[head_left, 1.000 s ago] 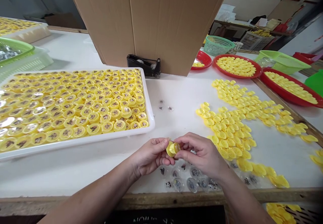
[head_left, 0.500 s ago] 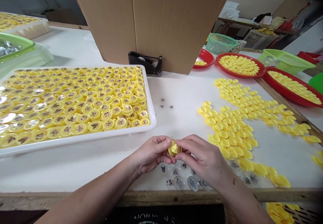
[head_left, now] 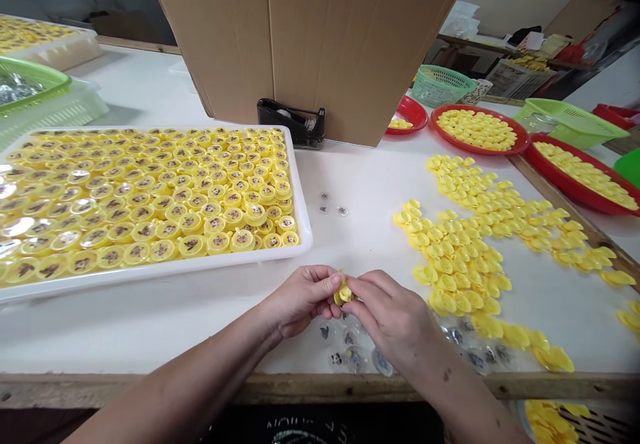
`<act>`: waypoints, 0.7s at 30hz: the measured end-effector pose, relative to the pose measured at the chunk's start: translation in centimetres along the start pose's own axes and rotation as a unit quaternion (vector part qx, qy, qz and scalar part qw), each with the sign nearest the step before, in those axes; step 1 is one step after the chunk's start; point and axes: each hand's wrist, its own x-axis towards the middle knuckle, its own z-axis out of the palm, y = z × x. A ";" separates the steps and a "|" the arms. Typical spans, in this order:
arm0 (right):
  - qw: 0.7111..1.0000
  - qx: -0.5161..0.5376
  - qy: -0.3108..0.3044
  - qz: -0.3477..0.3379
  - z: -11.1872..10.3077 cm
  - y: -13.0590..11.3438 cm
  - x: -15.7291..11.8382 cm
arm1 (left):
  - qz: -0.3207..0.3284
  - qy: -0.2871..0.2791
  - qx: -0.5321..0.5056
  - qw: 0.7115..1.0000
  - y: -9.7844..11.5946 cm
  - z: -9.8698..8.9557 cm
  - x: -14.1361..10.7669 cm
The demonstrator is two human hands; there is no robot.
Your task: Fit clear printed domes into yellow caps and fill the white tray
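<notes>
My left hand (head_left: 304, 303) and my right hand (head_left: 397, 314) meet above the near part of the table. Between their fingertips is a small round yellow plastic piece (head_left: 344, 294). Both hands pinch it, and my fingers partly cover it. Below them lie several clear round discs (head_left: 355, 359) with small dark printed pictures, partly hidden by my right hand and wrist. Loose yellow plastic pieces (head_left: 457, 261) spread out to the right of my right hand. To the left, a white tray (head_left: 304, 241) is packed with round yellow pieces (head_left: 163, 251) bearing printed pictures.
A large cardboard box (head_left: 325, 44) stands at the back, with a black tape dispenser (head_left: 293, 124) against it. Red plates (head_left: 523, 144) of yellow pieces and green baskets (head_left: 443, 85) sit back right. Three small clear discs (head_left: 343, 211) lie mid-table. A green basket (head_left: 60, 91) is far left.
My right hand's fingers have shifted around the yellow piece, covering more of its right side. My right hand has dipped slightly. The view has moved a little.
</notes>
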 end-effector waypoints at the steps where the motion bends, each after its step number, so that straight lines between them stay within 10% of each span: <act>1: 1.000 0.002 0.012 0.003 0.2 0.0 0.0 | 0.001 0.000 0.004 1.000 0.0 -0.1 0.0; 13: 0.985 0.114 0.085 0.097 1.8 0.9 -1.5 | 0.083 -0.006 0.219 0.972 -0.1 1.2 -0.6; 21: 0.908 0.332 0.031 0.252 2.3 2.6 -1.9 | 0.165 0.058 0.347 0.921 -0.4 1.0 -0.3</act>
